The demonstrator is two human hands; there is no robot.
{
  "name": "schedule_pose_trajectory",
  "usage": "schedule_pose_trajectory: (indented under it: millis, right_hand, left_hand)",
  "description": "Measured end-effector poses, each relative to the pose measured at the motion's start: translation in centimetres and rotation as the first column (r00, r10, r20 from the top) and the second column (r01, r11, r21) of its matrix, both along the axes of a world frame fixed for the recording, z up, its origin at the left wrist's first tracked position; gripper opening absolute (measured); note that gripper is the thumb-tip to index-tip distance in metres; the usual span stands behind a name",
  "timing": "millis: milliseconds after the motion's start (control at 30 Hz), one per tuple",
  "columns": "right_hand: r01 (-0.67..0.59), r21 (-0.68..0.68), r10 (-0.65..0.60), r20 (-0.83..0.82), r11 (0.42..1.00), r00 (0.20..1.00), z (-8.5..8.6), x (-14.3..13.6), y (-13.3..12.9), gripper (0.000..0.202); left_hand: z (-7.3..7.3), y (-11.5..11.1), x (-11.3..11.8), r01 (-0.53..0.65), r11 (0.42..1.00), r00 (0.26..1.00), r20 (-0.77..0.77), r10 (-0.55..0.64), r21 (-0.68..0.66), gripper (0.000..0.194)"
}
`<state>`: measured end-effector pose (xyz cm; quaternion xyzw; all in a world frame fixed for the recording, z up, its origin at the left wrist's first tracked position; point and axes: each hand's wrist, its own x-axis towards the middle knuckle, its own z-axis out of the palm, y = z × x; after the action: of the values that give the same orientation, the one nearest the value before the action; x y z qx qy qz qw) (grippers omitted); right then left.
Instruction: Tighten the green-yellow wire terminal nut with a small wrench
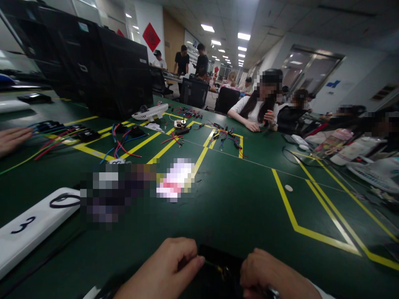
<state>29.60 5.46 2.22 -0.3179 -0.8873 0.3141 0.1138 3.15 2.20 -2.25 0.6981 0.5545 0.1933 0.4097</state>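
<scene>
My left hand (pixel 170 268) is at the bottom centre, thumb and forefinger pinched on a thin yellow-green wire (pixel 215 266). Toward my right hand, the wire ends in a small shiny part, too dark to make out. Across from it, my right hand (pixel 271 272) is closed with its fingers curled. A bit of shiny metal (pixel 273 293) shows below those fingers; what it belongs to is hidden. Between and behind both hands lies a dark, black object (pixel 221 253) of unclear kind.
The green table (pixel 237 216) carries yellow tape outlines, bundled wires (pixel 118 143), a white numbered power strip (pixel 34 228) and a round white piece (pixel 288 188). Black computer cases (pixel 109 70) stand at the left. Another person's hand (pixel 14 139) rests at the left edge; a co-worker (pixel 258 104) sits opposite.
</scene>
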Motion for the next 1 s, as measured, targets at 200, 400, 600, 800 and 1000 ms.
schedule_pose_trajectory:
  millis: [200,400,600,800,1000]
  right_hand:
    - [-0.039,-0.014,0.039,-0.001,0.999,0.999,0.3,0.2,0.3,0.014]
    - [-0.182,-0.004,0.182,-0.016,0.983,0.983,0.7,0.5,1.8,0.012]
    - [-0.292,-0.062,0.294,0.030,0.954,0.955,1.7,-0.2,3.5,0.008]
    - [-0.206,-0.096,0.208,0.011,0.974,0.978,2.8,-0.1,3.4,0.002]
    - [0.156,-0.122,-0.156,0.013,0.980,0.988,1.8,0.9,0.7,0.009]
  left_hand:
    - [1.0,-0.1,-0.2,0.037,0.999,0.999,0.015,-0.036,-0.037,0.035]
    - [1.6,0.0,-0.1,0.035,0.998,0.999,0.017,-0.034,-0.056,0.033]
    - [1.1,-0.3,-0.1,0.021,0.998,1.000,0.015,-0.020,-0.056,0.027]
    - [0.7,-0.3,0.0,0.021,0.999,1.000,-0.007,-0.021,-0.033,0.028]
    - [0.6,-0.2,0.0,0.026,0.999,1.000,-0.010,-0.026,-0.024,0.028]
